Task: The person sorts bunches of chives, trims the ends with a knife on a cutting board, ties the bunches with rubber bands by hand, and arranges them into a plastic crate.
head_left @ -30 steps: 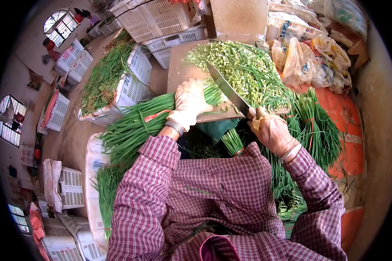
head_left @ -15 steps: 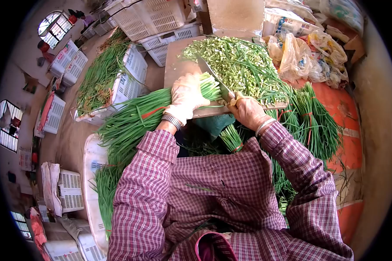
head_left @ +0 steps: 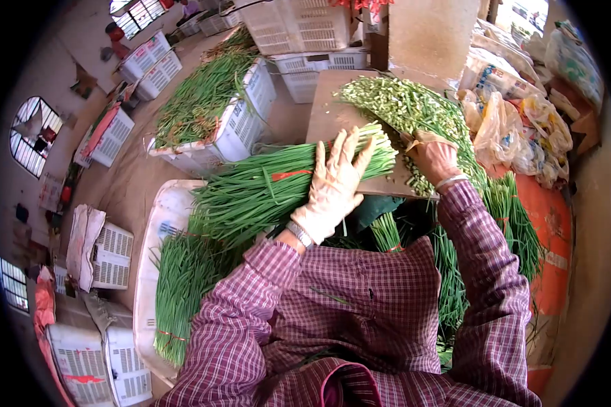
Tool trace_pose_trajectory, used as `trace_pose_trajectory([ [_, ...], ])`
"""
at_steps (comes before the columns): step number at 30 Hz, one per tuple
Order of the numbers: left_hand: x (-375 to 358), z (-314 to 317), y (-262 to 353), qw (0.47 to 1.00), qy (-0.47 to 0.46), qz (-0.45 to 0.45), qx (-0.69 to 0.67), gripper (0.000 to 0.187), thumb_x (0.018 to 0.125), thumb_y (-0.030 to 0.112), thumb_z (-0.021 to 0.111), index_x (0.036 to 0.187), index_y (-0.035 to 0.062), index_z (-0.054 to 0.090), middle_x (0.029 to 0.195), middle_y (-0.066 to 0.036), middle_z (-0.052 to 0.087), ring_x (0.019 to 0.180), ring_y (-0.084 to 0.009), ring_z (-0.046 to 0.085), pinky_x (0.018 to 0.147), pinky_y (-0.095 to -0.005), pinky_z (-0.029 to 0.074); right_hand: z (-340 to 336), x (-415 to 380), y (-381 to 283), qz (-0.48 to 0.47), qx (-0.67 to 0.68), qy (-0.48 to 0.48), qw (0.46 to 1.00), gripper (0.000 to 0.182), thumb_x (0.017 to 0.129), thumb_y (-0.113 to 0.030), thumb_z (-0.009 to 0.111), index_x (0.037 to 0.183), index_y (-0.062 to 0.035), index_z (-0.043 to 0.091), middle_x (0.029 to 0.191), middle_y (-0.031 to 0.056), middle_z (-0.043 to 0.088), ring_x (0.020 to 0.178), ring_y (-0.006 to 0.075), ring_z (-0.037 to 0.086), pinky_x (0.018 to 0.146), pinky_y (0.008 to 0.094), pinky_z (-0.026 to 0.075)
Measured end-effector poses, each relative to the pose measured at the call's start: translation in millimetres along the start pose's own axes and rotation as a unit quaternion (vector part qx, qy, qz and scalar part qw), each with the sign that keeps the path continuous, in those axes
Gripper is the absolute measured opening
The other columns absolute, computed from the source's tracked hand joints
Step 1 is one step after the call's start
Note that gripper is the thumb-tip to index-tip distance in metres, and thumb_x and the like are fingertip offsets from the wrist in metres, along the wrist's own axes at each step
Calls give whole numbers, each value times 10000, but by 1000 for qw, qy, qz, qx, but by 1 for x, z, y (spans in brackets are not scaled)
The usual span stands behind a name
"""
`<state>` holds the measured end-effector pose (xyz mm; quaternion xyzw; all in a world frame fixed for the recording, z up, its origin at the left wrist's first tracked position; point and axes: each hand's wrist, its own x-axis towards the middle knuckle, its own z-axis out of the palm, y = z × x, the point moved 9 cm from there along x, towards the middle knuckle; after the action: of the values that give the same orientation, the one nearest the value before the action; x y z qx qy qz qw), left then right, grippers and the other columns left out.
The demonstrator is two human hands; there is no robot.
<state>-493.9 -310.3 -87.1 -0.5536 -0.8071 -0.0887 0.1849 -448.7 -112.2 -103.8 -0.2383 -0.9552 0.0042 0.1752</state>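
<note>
My left hand [head_left: 336,180], in a pale glove, lies with spread fingers across a bundle of green chives [head_left: 265,180] tied with a red band. The bundle's pale cut ends [head_left: 381,148] rest on the wooden cutting board [head_left: 329,102]. My right hand [head_left: 434,157] is closed around the handle of a knife [head_left: 395,131], its blade mostly hidden among cut pieces. Beside the blade lies a heap of chopped stems [head_left: 404,102], spread over the board's far and right parts.
A white basket [head_left: 142,305] at my left holds more chives [head_left: 183,285]. Beyond it stands a crate [head_left: 241,129] heaped with greens. Tied bunches [head_left: 512,210] lie right of the board, below plastic bags [head_left: 502,129]. Another bunch [head_left: 385,232] is under the board's near edge.
The view has turned, shifting the scene rightward. My left hand has gone from gripping the bundle to lying spread on it. The knife has moved in against the chopped heap, away from the cut ends.
</note>
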Motion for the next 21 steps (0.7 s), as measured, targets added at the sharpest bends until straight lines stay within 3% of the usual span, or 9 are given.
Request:
trace_pose_trajectory([
  [4,-86,0,25,992,-32,-45,-110,835,717,277,834,1461,158,474,1593,-125,289,1495,-337,224,1191,-586,212,-91,-17,-64,-121,2,97,988,568,790,-320,801,1266,-81,603,1087,138,640,1004,306,623,818,432,518],
  [7,-142,20,55,963,-41,-81,-255,676,768,247,807,1385,136,557,1472,-107,466,1434,-323,352,1171,-548,276,-71,-9,-135,-232,-11,12,973,833,686,-222,881,1421,-139,498,1271,104,588,1175,270,571,980,423,459],
  [10,-158,16,62,927,4,-90,-363,690,785,221,819,1408,114,540,1311,-101,600,1326,-317,496,1127,-434,384,-30,-2,-186,-334,-58,-14,941,902,695,-360,850,1471,-149,443,1254,140,590,1205,306,555,1049,424,429],
  [12,-169,39,41,794,-67,-255,-548,782,779,240,849,1454,74,489,1322,-121,598,1296,-291,527,1100,-379,419,-3,14,-195,-329,-85,-84,937,932,668,-414,828,1464,-110,450,1177,200,599,1123,344,592,962,434,483],
  [13,-173,49,34,732,-36,-267,-626,892,786,261,863,1514,50,392,1380,-168,562,1246,-263,555,1082,-376,438,-21,12,-196,-320,-23,-118,940,953,632,-395,824,1447,-61,459,1069,238,607,1012,373,624,846,455,518],
  [15,-167,65,23,534,-10,-309,-787,1093,776,316,871,1574,53,172,1489,-270,402,1332,-347,484,1112,-445,420,-33,4,-195,-311,33,-39,949,961,587,-420,857,1409,-74,499,1076,203,622,938,363,646,794,465,526],
  [17,-152,73,5,487,49,-293,-821,1205,798,319,859,1580,32,-11,1553,-341,229,1324,-395,484,1042,-449,491,-52,-14,-195,-254,77,-19,964,984,577,-406,888,1422,-106,481,1120,162,641,969,342,649,829,449,522],
  [18,-140,61,-14,519,160,-259,-799,1079,805,407,839,1557,0,180,1473,-250,411,1227,-296,568,952,-394,549,-58,-25,-197,-211,86,-71,971,1003,592,-366,887,1443,-83,439,1102,176,635,987,344,638,833,448,516],
  [21,-132,11,-44,357,237,-324,-844,689,808,453,825,1304,46,575,1241,-55,623,1105,-161,608,904,-331,545,-70,-82,-204,-137,136,-18,981,1003,608,-331,895,1441,-38,420,1044,199,614,949,372,616,831,461,510],
])
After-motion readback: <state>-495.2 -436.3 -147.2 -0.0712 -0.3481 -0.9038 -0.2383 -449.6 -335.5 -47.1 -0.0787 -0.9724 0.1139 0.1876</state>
